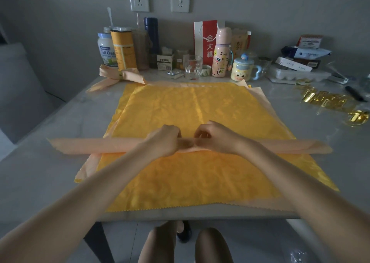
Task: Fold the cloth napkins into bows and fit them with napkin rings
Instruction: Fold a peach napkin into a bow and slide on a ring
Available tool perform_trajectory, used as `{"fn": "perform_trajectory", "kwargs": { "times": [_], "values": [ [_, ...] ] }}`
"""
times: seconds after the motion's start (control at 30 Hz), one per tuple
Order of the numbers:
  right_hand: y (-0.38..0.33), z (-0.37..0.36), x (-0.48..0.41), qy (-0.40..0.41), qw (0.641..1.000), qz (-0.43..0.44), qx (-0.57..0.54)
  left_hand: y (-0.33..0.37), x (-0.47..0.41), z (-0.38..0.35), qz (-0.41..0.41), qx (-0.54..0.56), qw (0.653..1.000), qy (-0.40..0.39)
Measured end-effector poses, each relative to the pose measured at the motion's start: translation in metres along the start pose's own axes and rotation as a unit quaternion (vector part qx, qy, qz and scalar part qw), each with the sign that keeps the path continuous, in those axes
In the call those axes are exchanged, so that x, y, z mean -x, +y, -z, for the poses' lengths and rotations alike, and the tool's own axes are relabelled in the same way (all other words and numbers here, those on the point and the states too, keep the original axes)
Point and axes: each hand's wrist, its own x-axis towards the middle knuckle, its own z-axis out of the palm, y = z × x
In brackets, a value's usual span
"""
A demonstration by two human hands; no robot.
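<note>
While the peach napkin (pixel 100 145), folded into a long band, lies crosswise on the yellow cloths (pixel 190 106) at the centre of the surface (pixel 50 172), the left hand (pixel 164 140) and right hand (pixel 216 136) meet at its middle. Their fingers (pixel 176 131) are curled and pinching the fabric, apparently to gather a bow's waist. One finished bow (pixel 118 75) sits at 11 o'clock, and gold napkin rings (pixel 324 100) lie at 2 o'clock, within reach for fitting.

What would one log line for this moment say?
left hand: pinches strip | right hand: pinches strip | step: gathering its middle | bow: far left | gold rings: right, untouched
</note>
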Motion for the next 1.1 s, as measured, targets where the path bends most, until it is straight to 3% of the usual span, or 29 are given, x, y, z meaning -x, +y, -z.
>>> {"fn": "perform_trajectory", "kwargs": {
  "times": [0.1, 0.2, 0.47, 0.57, 0.73, 0.87, 1.1],
  "values": [
    [0.001, 0.001, 0.0, -0.024, 0.993, -0.029, -0.109, -0.006, 0.0, 0.003, -0.002, 0.011, 1.0, -0.014],
    [0.003, 0.0, 0.0, -0.014, 0.991, -0.014, -0.129, -0.011, -0.001, 0.004, -0.011, 0.01, 1.0, -0.015],
    [0.009, 0.002, 0.004, 0.004, 0.999, -0.022, -0.023, -0.016, 0.0, 0.003, -0.02, -0.036, 0.999, 0.001],
    [0.02, 0.019, 0.009, -0.035, 0.999, -0.037, 0.0, -0.014, -0.006, -0.001, -0.026, -0.046, 0.998, 0.022],
    [0.031, 0.054, 0.007, -0.15, 0.98, -0.088, 0.093, -0.007, -0.018, 0.006, -0.008, 0.031, 0.999, 0.0],
    [0.062, 0.08, 0.013, -0.195, 0.967, -0.16, 0.033, -0.005, -0.031, 0.008, -0.005, 0.032, 0.999, -0.006],
    [0.131, 0.116, 0.035, -0.144, 0.942, -0.27, -0.135, -0.009, -0.062, 0.02, 0.016, 0.039, 0.999, -0.018]
  ]
}}
